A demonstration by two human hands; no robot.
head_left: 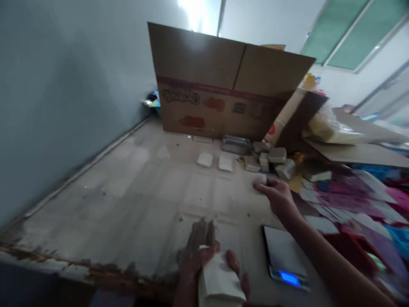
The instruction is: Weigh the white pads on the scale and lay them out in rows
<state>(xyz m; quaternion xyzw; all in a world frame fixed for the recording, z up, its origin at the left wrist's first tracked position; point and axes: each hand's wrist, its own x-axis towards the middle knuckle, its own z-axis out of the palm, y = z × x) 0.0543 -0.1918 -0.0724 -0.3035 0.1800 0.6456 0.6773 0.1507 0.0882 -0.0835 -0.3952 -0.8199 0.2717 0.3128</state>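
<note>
Off-white rectangular block (220, 277) is located at 6 o'clock, at the near edge of the pale, worn tabletop (111, 213); clock directions are taken from the centre of the head view. Left hand (196, 260): wrapped around the block, thumb on the near-left side, fingertips showing along the right side. Right hand (278, 194): extended to 4 o'clock, fingers closed on a small, pale, rounded piece (260, 178); motion blur obscures its form, and it appears to be soft or chalky. A flat digital scale with a lit blue display (284, 251) lies between 4 and 5 o'clock, beneath the right forearm. Two flat white squares (225, 163) lie side by side near the centre. A clear plastic tray (236, 145) and a cluster of grey-and-cream blocks (277, 155) are at 3 o'clock. A large brown cardboard box (204, 55) stands at 12 o'clock.
</note>
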